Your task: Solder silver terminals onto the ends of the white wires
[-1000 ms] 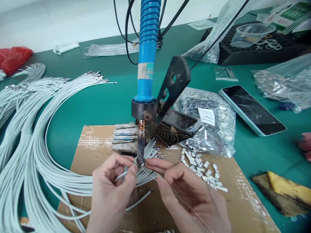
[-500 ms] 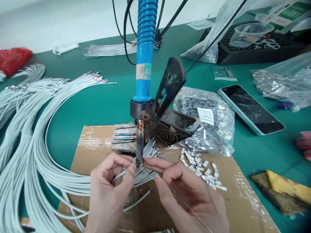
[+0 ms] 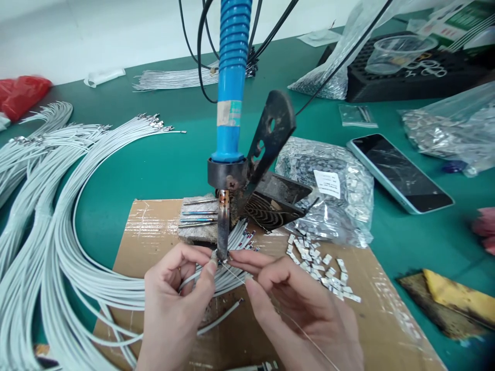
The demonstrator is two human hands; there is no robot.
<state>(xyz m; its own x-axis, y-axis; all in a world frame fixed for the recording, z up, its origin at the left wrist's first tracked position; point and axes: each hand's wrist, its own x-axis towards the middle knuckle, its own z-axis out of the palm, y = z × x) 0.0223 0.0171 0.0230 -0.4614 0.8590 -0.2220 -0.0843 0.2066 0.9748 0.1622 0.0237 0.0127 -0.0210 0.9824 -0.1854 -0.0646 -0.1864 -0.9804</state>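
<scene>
While both hands meet at the lower middle of the frame, the left hand point(image 3: 170, 314) pinches the end of a white wire point(image 3: 193, 281) between thumb and forefinger, holding it up against the tip of the soldering iron point(image 3: 223, 229). That iron, with its blue ribbed handle, stands tip-down in a dark metal stand point(image 3: 270, 149) at the centre. From the right, the right hand point(image 3: 305, 314) holds a thin solder wire point(image 3: 294, 324) between closed fingers, its end reaching the same tip (whether it actually touches the metal I cannot tell). Under the hands lies a taped cardboard sheet point(image 3: 154, 232), with small metal terminals point(image 3: 320, 270) scattered on its right part. Long white wire bundles point(image 3: 50, 206) curve across the left of the frame, and a phone point(image 3: 398, 172) lies at right on the green table point(image 3: 154, 154).
</scene>
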